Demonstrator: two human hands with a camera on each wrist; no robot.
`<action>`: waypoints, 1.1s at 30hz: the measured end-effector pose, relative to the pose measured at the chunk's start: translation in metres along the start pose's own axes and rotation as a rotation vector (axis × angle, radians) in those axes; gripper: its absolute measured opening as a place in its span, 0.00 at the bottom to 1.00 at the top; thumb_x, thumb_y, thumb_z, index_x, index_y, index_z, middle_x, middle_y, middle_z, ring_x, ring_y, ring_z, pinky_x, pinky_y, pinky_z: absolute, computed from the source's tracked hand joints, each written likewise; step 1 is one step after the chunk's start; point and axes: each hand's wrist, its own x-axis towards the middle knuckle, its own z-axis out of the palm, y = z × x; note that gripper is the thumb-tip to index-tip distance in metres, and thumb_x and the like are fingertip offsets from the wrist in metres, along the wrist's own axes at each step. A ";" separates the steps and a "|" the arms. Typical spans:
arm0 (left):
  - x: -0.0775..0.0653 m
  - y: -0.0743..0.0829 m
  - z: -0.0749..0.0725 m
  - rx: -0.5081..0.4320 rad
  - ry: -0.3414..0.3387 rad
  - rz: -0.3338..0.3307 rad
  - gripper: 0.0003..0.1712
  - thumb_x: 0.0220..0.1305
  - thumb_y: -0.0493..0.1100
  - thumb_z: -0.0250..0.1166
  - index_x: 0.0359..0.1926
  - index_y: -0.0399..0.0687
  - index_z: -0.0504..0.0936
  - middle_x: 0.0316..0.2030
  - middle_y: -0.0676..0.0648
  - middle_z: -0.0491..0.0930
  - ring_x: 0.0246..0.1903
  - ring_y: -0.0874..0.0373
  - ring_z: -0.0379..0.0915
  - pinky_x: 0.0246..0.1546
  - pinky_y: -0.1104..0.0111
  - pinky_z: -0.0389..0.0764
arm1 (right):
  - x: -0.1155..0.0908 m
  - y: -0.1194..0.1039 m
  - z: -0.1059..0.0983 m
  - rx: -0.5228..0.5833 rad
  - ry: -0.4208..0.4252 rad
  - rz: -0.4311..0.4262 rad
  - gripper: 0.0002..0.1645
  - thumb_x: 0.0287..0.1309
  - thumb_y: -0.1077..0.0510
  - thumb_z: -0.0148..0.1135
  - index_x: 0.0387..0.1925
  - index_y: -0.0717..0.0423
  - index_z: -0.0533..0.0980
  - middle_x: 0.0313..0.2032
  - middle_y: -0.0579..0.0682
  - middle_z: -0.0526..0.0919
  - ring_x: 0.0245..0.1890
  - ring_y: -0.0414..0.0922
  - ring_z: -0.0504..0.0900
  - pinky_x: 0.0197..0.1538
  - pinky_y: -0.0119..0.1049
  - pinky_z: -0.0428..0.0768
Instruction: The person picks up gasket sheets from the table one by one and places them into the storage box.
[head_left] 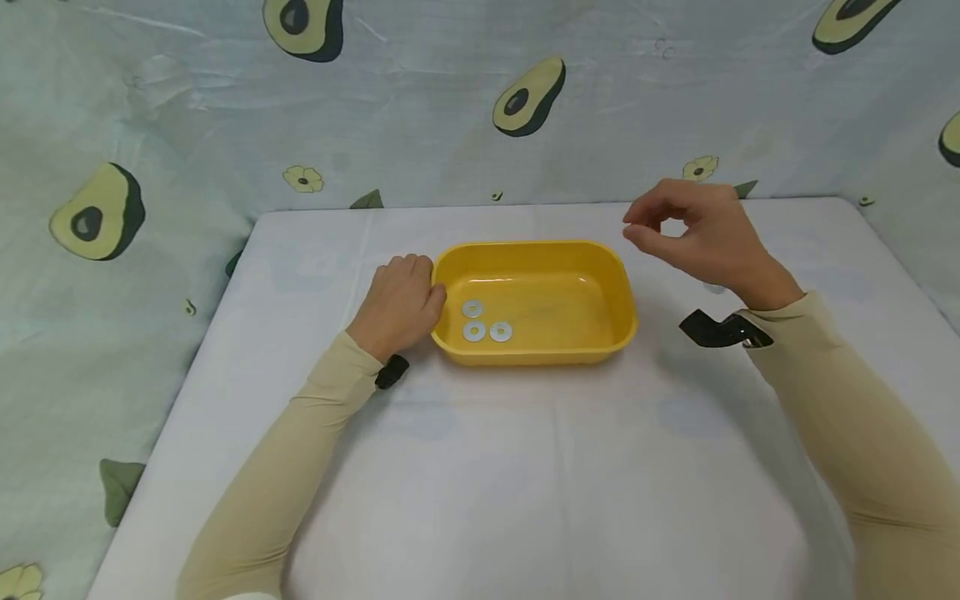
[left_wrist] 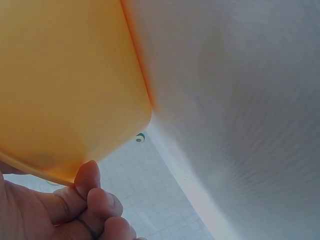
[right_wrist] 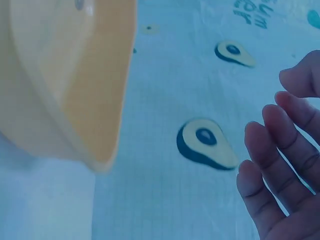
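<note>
A shallow yellow plastic tray [head_left: 540,357] stands on the white-covered table. Three flat, pale grey washers [head_left: 500,326] lie inside it near its left end. My left hand [head_left: 401,304] grips the tray's left rim, thumb on the inner side; in the left wrist view its curled fingers [left_wrist: 87,175] meet the rim from outside. Raised to the right of the tray, apart from it, is my right hand [head_left: 693,229]. Its thumb and index fingertips are close together, and no object shows between them. In the right wrist view the other fingers [right_wrist: 260,142] are loosely bent.
White cloth [head_left: 480,483] covers the table. Behind and at the sides hangs a pale sheet [head_left: 420,108] printed with avocados and flowers. A small greyish spot [head_left: 714,288] shows beneath the right wrist; I cannot tell what it is. Each wrist carries a black strap [head_left: 720,330].
</note>
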 end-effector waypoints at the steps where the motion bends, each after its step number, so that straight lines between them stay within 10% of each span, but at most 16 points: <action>1: 0.000 0.000 0.000 -0.003 0.000 0.001 0.17 0.73 0.44 0.45 0.38 0.36 0.74 0.29 0.42 0.70 0.33 0.45 0.66 0.36 0.60 0.63 | -0.003 0.004 -0.002 0.036 0.025 0.013 0.09 0.55 0.72 0.71 0.37 0.61 0.84 0.33 0.33 0.83 0.32 0.31 0.78 0.42 0.19 0.76; 16: 0.001 0.001 0.002 -0.028 -0.011 -0.017 0.18 0.73 0.45 0.44 0.41 0.35 0.74 0.32 0.41 0.72 0.36 0.44 0.67 0.40 0.57 0.66 | -0.043 0.063 -0.032 0.229 0.242 0.334 0.08 0.59 0.69 0.69 0.40 0.68 0.83 0.35 0.35 0.86 0.34 0.33 0.83 0.42 0.20 0.79; 33: 0.001 0.001 0.003 -0.030 0.010 -0.001 0.17 0.72 0.44 0.45 0.39 0.34 0.74 0.30 0.41 0.71 0.33 0.43 0.67 0.39 0.56 0.68 | -0.074 0.106 -0.054 0.221 0.280 0.560 0.11 0.62 0.61 0.69 0.46 0.60 0.84 0.36 0.33 0.86 0.31 0.33 0.82 0.39 0.21 0.76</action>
